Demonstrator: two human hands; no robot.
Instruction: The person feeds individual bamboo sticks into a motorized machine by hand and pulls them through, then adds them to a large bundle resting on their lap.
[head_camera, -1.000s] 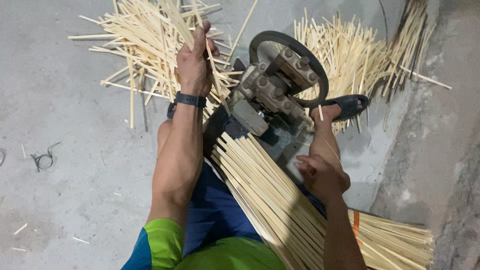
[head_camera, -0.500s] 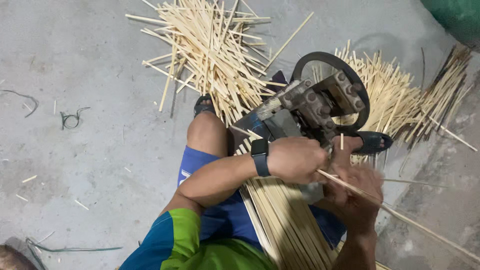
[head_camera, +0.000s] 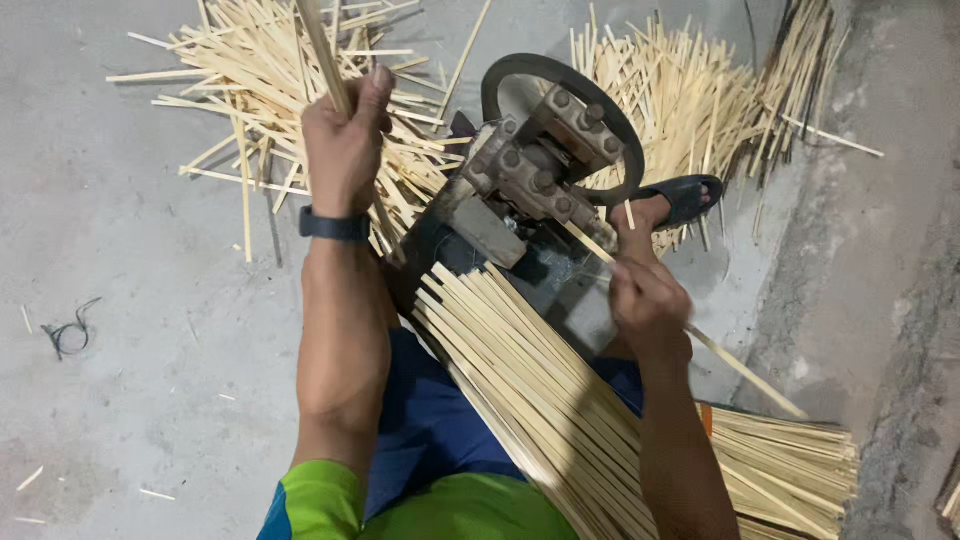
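The left hand (head_camera: 345, 150) is raised over the concrete floor (head_camera: 120, 330), its fingers closed around a pale bamboo strip (head_camera: 322, 45) that runs up past the top edge of the view; a dark wristband (head_camera: 335, 226) is worn just below it; behind this hand a loose heap of cut strips (head_camera: 250, 90) is spread across the floor toward the far left; the right hand (head_camera: 648, 300) is closed on a second thin strip (head_camera: 740, 370), whose front end is laid against the metal roller machine (head_camera: 540, 165) at the centre while its tail slants back toward the lower right; a thick bundle of long strips (head_camera: 540, 400) is rested across the lap, touching the machine's near side; a dark sandal (head_camera: 690, 195) is seen just right of the machine, with another heap of sticks (head_camera: 680, 90) beyond it
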